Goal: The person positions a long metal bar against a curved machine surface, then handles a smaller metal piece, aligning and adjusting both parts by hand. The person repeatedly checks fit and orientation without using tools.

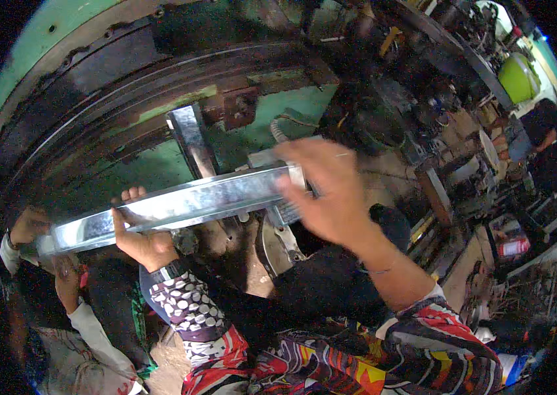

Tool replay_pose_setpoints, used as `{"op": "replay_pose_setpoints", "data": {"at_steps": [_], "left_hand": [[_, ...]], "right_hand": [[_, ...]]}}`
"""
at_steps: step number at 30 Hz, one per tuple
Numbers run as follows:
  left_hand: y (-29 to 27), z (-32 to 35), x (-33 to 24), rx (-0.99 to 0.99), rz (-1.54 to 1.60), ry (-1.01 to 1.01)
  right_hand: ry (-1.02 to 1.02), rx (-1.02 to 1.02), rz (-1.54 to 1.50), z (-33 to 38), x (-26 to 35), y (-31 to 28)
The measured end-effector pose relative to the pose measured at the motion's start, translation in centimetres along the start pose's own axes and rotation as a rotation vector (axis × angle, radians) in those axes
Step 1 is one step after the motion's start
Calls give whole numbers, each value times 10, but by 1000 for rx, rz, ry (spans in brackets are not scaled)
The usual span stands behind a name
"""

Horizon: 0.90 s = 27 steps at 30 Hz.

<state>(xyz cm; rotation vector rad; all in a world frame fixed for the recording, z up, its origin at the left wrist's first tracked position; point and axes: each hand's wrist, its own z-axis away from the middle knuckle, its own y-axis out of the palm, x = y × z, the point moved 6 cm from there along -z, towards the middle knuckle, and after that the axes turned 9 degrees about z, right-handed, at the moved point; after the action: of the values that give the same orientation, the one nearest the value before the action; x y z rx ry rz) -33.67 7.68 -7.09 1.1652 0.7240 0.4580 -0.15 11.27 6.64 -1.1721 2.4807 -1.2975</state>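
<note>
A long shiny metal channel bar (186,205) lies nearly level across the middle of the view. My left hand (139,238) grips it from below near its left part, fingers curled over its top edge. My right hand (326,191) is blurred and rests on the bar's right end, fingers spread over it. A second shiny metal piece (191,138) stands upright behind the bar. At the far left another person's hands (29,227) hold the bar's left end.
A large green machine (160,79) with dark curved rails fills the upper left. Cluttered workshop shelves and parts (463,158) lie at the right, with a green round container (517,78) and another person (545,128) beyond.
</note>
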Motion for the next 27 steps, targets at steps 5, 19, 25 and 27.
{"op": "replay_pose_setpoints", "data": {"at_steps": [5,19,25,27], "left_hand": [[-6,-3,-7,0,-50,64],[-53,-49,-95,354,-687,550],[-25,-49,-88,379,-493,345],[-3,-18,-62,307,-201,57]], "right_hand": [[156,70,168,44,-48,-35],[180,123,-279,30,-42,25],[511,341,-894,33,-24,90],[588,290,-865,35,-42,96]]}}
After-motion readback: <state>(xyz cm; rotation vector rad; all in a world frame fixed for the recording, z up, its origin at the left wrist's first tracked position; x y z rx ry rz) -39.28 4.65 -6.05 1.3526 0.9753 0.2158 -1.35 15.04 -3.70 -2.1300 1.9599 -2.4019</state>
